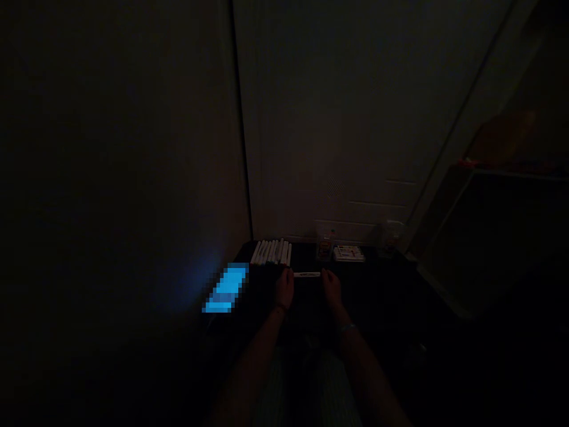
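Observation:
A white marker [307, 274] lies level between my two hands, over the dark table. My left hand [285, 289] is closed round its left end. At its right end, my right hand [331, 287] is closed with the fingertips on the marker. Dark lettering shows along the marker's side. Just beyond my left hand, several white markers [271, 252] lie side by side in a row. The light is very dim, so the finger details are hard to make out.
A glowing blue, pixelated screen [226, 289] lies at the table's left. At the back stand a clear container [325, 245], a stack of white markers [349, 254] and another clear container [392, 238]. A wall [311, 148] rises behind; a dark box-like shape [502, 237] is at right.

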A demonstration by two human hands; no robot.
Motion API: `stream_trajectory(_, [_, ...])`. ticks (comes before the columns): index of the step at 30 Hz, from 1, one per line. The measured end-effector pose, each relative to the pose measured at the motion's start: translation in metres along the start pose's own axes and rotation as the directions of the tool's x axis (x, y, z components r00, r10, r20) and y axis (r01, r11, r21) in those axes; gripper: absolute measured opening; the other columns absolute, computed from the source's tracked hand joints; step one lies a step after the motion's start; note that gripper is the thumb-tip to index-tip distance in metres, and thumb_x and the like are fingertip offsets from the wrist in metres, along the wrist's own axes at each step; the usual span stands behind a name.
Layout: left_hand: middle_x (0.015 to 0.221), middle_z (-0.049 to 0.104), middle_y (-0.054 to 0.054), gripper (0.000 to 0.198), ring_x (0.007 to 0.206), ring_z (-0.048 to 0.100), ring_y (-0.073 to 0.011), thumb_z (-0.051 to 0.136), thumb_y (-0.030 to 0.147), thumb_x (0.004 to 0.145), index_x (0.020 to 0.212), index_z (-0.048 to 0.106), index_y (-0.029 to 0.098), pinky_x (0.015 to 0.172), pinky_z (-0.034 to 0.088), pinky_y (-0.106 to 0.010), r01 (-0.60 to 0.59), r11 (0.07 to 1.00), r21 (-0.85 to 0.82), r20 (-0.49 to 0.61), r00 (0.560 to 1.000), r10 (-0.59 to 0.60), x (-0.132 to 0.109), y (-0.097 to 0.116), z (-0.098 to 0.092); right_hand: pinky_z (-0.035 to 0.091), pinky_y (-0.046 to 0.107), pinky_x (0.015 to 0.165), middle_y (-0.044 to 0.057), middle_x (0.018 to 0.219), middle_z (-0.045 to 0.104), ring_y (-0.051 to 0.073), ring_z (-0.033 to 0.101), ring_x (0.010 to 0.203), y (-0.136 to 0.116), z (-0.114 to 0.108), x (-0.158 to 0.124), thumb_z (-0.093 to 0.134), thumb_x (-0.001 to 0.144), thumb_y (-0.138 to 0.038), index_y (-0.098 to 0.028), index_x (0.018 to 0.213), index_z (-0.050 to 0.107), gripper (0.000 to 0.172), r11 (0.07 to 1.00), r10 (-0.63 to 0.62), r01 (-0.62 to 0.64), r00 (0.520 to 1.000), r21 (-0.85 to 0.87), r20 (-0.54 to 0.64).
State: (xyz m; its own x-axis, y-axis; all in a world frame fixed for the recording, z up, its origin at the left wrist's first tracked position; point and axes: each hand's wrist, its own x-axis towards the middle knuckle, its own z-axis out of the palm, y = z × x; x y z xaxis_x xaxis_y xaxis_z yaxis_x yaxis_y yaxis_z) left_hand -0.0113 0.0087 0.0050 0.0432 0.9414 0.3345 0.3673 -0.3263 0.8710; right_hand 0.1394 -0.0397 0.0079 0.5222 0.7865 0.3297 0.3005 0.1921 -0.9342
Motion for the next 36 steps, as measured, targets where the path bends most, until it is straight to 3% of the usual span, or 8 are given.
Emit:
stream_trajectory(12, [0.079, 0.058, -0.004, 0.031, 0.07, 0.054, -0.0125, 0.032, 0.04, 0.082, 0.093, 0.049, 0.018, 0.065, 0.038, -0.023, -0.055, 0.998, -0.04, -0.029, 0.998, 0.054, 0.0015, -0.0021, 0.0006, 0.026, 0.019, 0.048, -0.003, 0.053, 0.043, 0.009, 0.036, 0.053, 0.0036, 0.0012, 0.001, 0.04, 0.075, -0.049, -0.015, 0.06, 0.049, 0.038, 1.0, 0.021, -0.021, 1.0, -0.001, 0.0])
stream_trajectory(24, [0.071, 0.058, -0.002, 0.032, 0.061, 0.052, -0.0107, 0.032, 0.04, 0.081, 0.091, 0.052, 0.018, 0.059, 0.038, -0.021, 0.006, 1.0, -0.031, -0.001, 1.0, -0.006, 0.0004, 0.0013, -0.0016, 0.027, 0.019, 0.05, -0.004, 0.054, 0.044, 0.008, 0.038, 0.053, 0.0034, 0.0014, 0.0011, 0.038, 0.076, -0.05, -0.015, 0.061, 0.049, 0.039, 1.0, -0.012, 0.012, 1.0, -0.015, -0.011])
stream_trajectory(36, [0.083, 0.062, -0.009, 0.039, 0.075, 0.057, -0.0155, 0.033, 0.043, 0.081, 0.094, 0.056, 0.015, 0.067, 0.04, -0.024, 0.018, 0.999, -0.043, -0.033, 0.999, -0.019, 0.0015, -0.0018, -0.0002, 0.028, 0.019, 0.049, -0.003, 0.054, 0.046, 0.009, 0.039, 0.054, 0.0045, 0.0015, -0.0001, 0.038, 0.077, -0.049, -0.014, 0.063, 0.053, 0.041, 0.999, -0.008, 0.008, 1.0, -0.05, -0.006])
